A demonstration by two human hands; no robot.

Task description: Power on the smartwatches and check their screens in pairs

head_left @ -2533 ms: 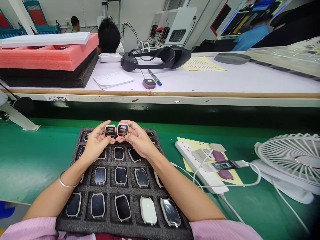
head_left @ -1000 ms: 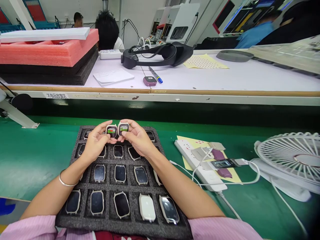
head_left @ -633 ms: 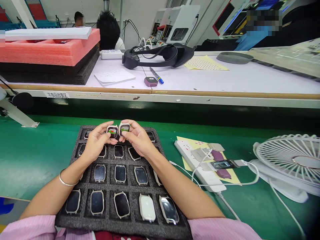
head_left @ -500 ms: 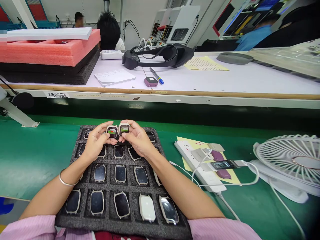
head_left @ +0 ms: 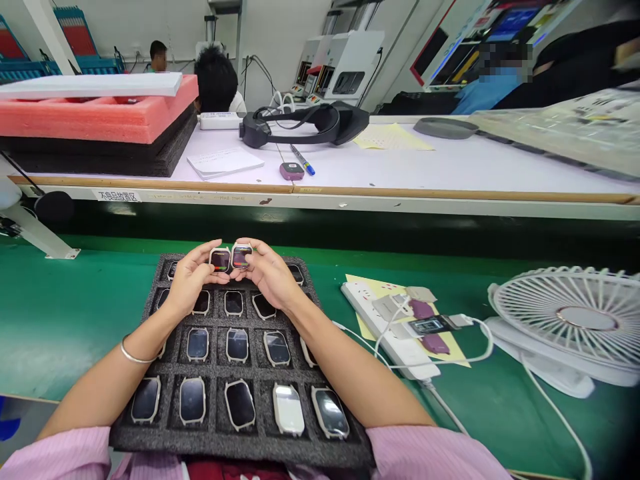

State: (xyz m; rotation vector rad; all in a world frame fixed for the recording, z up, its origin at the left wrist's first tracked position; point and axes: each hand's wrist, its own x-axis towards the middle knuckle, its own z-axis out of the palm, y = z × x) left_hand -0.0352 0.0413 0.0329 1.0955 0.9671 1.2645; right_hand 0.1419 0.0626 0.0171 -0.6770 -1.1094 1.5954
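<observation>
My left hand (head_left: 189, 275) grips a smartwatch body (head_left: 219, 260) by its edges, its screen lit with coloured bars. Right beside it, my right hand (head_left: 270, 275) holds a second lit smartwatch body (head_left: 242, 256), with the thumb on its screen. Both are strapless and raised over the far rows of a black foam tray (head_left: 215, 443). In the tray's compartments lie several more watch bodies with dark screens, such as the watch body (head_left: 240, 404) in the near row. One white watch body (head_left: 289, 409) shows a pale face. My forearms cover some compartments.
Right of the tray, a white power strip (head_left: 385, 330) with chargers and cables lies on yellow paper. A white fan (head_left: 575, 320) stands farther right. On the shelf are a black headset (head_left: 300, 127), a pen (head_left: 303, 160) and pink foam (head_left: 100, 120). People sit beyond.
Both watch screens show a different pattern of colours. My right thumb has shifted from the lower edge toward the right side of its screen. The camera view has shifted slightly.
</observation>
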